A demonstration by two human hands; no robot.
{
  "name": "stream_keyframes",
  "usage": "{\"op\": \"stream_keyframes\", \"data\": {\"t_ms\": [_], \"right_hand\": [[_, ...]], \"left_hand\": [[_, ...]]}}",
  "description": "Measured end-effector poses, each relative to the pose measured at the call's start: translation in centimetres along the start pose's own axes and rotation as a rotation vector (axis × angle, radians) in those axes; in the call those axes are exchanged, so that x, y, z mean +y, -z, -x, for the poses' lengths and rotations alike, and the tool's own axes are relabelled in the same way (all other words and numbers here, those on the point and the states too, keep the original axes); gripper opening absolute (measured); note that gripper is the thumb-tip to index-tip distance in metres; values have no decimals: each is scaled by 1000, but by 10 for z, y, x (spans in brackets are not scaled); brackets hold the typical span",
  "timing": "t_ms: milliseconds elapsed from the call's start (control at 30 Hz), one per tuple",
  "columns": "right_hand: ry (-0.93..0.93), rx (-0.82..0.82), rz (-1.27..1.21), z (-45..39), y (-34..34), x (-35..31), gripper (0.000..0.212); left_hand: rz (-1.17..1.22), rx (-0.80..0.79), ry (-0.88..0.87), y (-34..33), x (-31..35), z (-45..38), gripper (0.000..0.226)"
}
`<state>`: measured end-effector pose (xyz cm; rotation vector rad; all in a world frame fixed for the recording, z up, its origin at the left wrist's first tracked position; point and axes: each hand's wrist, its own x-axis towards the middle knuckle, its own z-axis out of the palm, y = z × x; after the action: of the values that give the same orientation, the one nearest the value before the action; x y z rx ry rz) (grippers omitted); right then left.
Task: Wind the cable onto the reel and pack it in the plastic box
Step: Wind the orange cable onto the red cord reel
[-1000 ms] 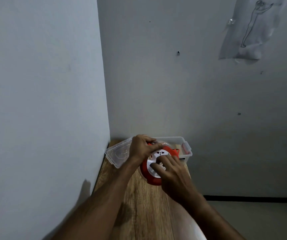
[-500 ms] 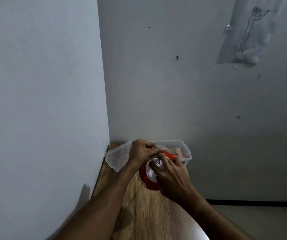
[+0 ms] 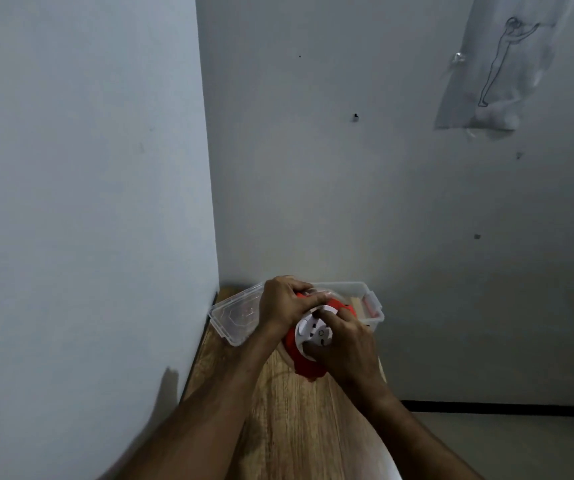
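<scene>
A red cable reel [image 3: 301, 363] with a white socket face [image 3: 313, 332] is tilted on edge just in front of the clear plastic box [image 3: 372, 318] at the table's far end. My left hand [image 3: 283, 303] grips the reel's upper rim. My right hand [image 3: 346, 341] lies over the white face, fingers curled on it. The box's clear lid [image 3: 235, 315] leans at the left beside the wall. The cable itself is hidden by my hands.
The narrow wooden table [image 3: 285, 424] runs along the left wall [image 3: 88, 202] into the corner. Its right edge drops to the floor [image 3: 521, 445]. A paper drawing [image 3: 493, 71] hangs on the back wall.
The reel has tipped further upright. My right hand has shifted round on the white face, and my left hand has closed tighter on the upper rim.
</scene>
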<state>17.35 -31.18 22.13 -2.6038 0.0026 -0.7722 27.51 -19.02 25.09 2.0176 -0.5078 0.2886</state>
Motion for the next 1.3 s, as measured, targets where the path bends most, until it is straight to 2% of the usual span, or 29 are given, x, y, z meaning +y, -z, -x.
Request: {"op": "stream_keyframes", "data": {"t_ms": [333,433,500,533,600,700,767,833,933,1067,1167,1300], "right_hand": [[-471,239,-413,14,-7,-25,55],[-684,250,-485,11,-12,-30,61],[-732,219,-485,10,-13,-29,63],[-698,200,-460,11,-11,-29,62],[-502,191,-340,16,-5,-28,54],[45,219,45,21,4,-12,32],[357,143,244,21,10,1,42],[494,4,365,20,15,9,68],[489,-141,449,20,18,13,89],[388,-179,479,16,13,9,104],[381,-161,462,16,10,6,100],[394,-118,368,9,8,9,76]], "left_hand": [[-2,3,46,-6,1,5,51],[-4,21,39,-8,2,5,51],[-15,12,31,-8,2,5,52],[-9,6,36,-8,1,5,51],[44,6,70,-6,0,5,48],[81,3,84,-3,-2,3,47],[52,-17,47,-1,-3,2,48],[41,-29,34,-1,-3,1,50],[46,-38,52,-3,-3,3,54],[56,-35,55,-6,0,4,55],[61,-36,58,-5,2,6,53],[20,-31,30,-4,2,6,49]]}}
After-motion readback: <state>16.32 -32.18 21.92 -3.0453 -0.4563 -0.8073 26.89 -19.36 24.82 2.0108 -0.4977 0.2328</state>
